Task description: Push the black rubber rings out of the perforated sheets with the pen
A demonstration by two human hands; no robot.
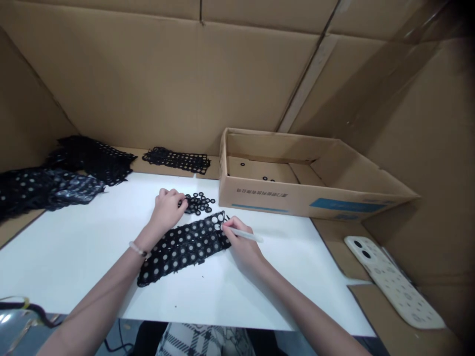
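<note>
A black perforated sheet [181, 247] with rows of round rings lies slanted across the white table; a few holes near its right end are open. My right hand [241, 244] rests at that end, its fingers closed round a slim white pen-shaped tool [247, 234] whose dark tip points up and left near the holes. Beyond the sheet is a small pile of loose black rings [200, 201]. At the pile's left edge my left hand [168, 207] has its fingers curled in, with black rings at the fingertips. How many it grips is hidden.
An open cardboard box [267, 193] with several loose rings inside stands at the back right. Another perforated sheet [178, 159] and a heap of black sheets [89, 158] lie at the back and left. A phone in a cream case [397, 287] lies right. Cardboard walls [148, 74] surround the table [289, 267].
</note>
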